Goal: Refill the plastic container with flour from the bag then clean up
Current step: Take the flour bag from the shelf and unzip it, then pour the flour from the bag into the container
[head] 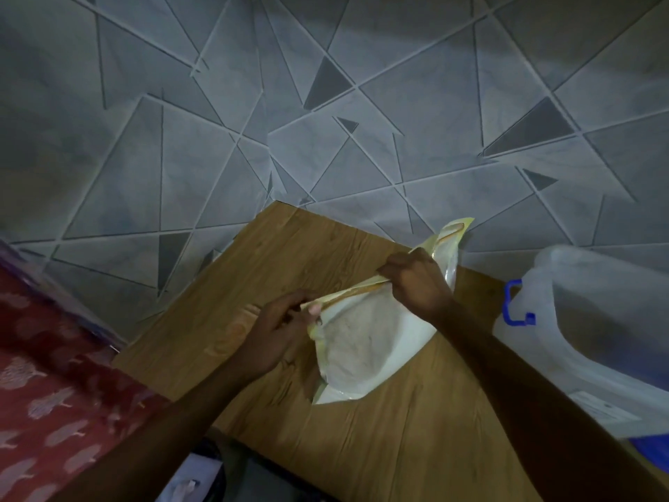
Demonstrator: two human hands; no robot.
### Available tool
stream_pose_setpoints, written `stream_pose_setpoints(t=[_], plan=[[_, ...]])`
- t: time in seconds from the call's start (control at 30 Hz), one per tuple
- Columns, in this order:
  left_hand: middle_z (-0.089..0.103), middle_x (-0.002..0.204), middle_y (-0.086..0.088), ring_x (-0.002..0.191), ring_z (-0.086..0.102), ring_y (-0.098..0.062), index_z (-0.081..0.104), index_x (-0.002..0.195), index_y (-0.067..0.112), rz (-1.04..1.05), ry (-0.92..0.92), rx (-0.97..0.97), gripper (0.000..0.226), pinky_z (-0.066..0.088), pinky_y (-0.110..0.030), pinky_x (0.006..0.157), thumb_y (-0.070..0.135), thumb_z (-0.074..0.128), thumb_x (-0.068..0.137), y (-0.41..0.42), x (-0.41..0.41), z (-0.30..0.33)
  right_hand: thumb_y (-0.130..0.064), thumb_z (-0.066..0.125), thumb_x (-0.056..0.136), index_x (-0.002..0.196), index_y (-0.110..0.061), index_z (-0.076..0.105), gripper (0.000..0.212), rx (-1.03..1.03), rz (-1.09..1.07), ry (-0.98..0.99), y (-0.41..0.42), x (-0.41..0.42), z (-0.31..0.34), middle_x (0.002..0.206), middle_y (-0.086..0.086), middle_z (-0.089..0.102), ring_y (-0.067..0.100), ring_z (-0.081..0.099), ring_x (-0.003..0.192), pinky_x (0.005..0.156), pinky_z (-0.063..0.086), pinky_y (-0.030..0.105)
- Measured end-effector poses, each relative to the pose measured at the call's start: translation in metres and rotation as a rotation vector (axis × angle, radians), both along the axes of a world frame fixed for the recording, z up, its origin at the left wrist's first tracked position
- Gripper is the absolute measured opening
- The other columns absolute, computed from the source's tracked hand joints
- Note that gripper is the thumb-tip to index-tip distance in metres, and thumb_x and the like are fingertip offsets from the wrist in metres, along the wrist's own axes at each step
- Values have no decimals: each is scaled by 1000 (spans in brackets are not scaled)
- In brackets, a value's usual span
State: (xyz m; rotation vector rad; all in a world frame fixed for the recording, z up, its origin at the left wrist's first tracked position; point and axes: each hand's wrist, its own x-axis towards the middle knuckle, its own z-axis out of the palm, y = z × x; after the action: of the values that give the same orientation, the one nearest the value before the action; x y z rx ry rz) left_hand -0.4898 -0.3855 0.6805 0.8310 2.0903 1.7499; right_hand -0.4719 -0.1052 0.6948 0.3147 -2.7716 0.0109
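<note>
Two hands, left hand (pixel 278 335) and right hand (pixel 416 280), pinch the flour bag (pixel 365 342) beside the plastic container (pixel 593 320).

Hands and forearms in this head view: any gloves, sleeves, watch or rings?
Nothing worn shows. The left hand and right hand are bare, no gloves, and both forearms are uncovered to the frame edge. No watch, ring or band shows, though the light is dim.
</note>
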Motion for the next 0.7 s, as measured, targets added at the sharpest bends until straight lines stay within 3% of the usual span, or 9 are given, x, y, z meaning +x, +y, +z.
stream_pose_setpoints(t=[0.13,0.27,0.37,0.47,0.57,0.63,0.7], plan=[[69,116,-10,111,64,-25,62,120,7,111,-150,96,43,52,-34,94,38,36,105,-4,3,-32,-11,44,71,89,-8,77,37,-119,-58,73,7,-2,2,83,9,72,32,68,74,73,49,43],[71,115,7,110,64,-3,66,119,17,276,-327,60,49,50,-31,97,46,31,100,-5,-5,-63,4,58,61,89,0,75,33,-258,-88,194,3,-10,24,77,16,68,37,66,70,67,53,43],[65,109,-3,101,63,-18,61,109,12,489,-228,41,46,50,-39,90,52,39,99,-1,-22,-74,7,58,62,90,3,76,33,-304,-65,309,-7,-19,44,76,18,69,37,67,70,64,54,40],[63,101,-14,91,62,-28,60,94,20,649,-402,140,57,52,-51,82,75,47,84,6,-49,-74,4,56,65,90,-1,76,32,-322,-66,382,-14,-28,65,73,13,65,34,64,71,63,48,38],[70,117,-9,107,67,-27,63,118,22,492,-664,393,49,53,-44,89,57,34,100,24,-61,-45,1,52,69,89,-1,76,31,-340,-52,454,-20,-31,85,72,13,65,34,64,69,62,48,36],[66,127,-9,116,64,-28,60,129,20,331,-825,598,56,47,-45,98,57,31,99,35,-72,-34,-7,45,72,90,1,76,37,-383,-40,506,-22,-29,99,73,13,66,33,64,69,62,48,34],[62,133,-11,120,61,-29,58,133,19,301,-912,741,61,42,-46,105,61,36,95,45,-84,-21,-2,45,71,90,2,77,37,-436,-34,553,-23,-24,111,73,14,67,32,66,67,61,51,33]])
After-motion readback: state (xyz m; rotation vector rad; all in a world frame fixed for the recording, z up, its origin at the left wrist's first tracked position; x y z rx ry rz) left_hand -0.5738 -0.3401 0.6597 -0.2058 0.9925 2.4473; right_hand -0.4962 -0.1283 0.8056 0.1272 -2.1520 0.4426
